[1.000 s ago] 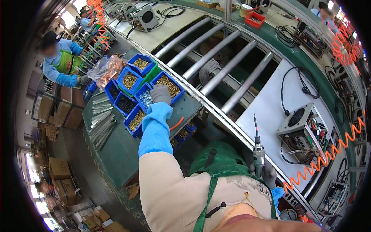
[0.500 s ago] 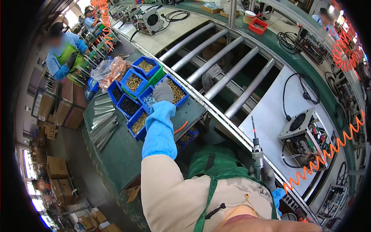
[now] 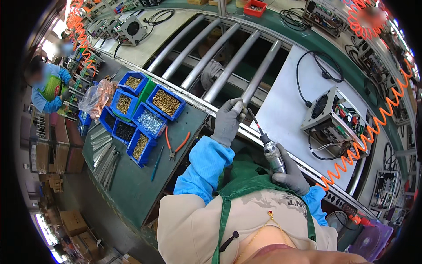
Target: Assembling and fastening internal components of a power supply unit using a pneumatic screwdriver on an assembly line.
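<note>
My left hand (image 3: 227,119), in a grey glove, is closed in a pinch over the near rail of the roller conveyor. Whatever its fingertips hold is too small to make out. My right hand (image 3: 293,174), also gloved, wraps round a power screwdriver (image 3: 273,155). Its long bit slants up to the left and ends close beside my left fingertips; whether they touch I cannot tell. To the left stand blue bins: one of brass-coloured screws (image 3: 165,103), one of silvery small parts (image 3: 150,121) and one of black small parts (image 3: 124,131).
Pliers with orange handles (image 3: 172,152) lie on the green bench beside thin metal strips (image 3: 105,160). Steel rollers (image 3: 222,64) span the conveyor ahead. An open metal unit with a fan (image 3: 327,108) sits on a white board at right, near an orange coiled hose (image 3: 351,160).
My left hand has left the bins and come right, to the screwdriver's tip. The screwdriver has tilted leftward in my right hand. The view has shifted, showing the pliers fully.
</note>
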Available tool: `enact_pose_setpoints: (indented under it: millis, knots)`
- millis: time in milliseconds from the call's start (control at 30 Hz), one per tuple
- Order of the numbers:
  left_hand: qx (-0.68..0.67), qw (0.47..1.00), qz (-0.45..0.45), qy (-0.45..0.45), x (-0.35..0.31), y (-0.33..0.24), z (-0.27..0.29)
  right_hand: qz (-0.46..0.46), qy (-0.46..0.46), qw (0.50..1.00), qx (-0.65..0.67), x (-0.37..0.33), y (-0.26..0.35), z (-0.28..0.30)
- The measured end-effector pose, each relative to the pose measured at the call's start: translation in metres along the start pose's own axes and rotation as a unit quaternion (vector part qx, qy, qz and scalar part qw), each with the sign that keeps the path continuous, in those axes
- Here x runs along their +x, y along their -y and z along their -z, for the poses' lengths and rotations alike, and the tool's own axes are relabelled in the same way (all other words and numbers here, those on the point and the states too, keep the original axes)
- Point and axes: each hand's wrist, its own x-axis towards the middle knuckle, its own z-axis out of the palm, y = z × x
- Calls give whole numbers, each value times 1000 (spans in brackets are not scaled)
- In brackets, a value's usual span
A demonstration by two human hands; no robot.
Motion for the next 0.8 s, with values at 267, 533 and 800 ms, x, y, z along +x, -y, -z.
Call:
enact_pose_setpoints:
  millis: [267, 533, 800]
  knots:
    - [86, 996, -5, 7, -5, 6, -15, 22, -22, 999, -42, -4, -8, 6]
    - [268, 958, -95, 42, -14, -14, -22, -1, -3, 998, -67, 1, -4, 6]
    - [297, 942, -114, 105, -19, -42, 11, -29, 32, 994, 100, 13, 0, -4]
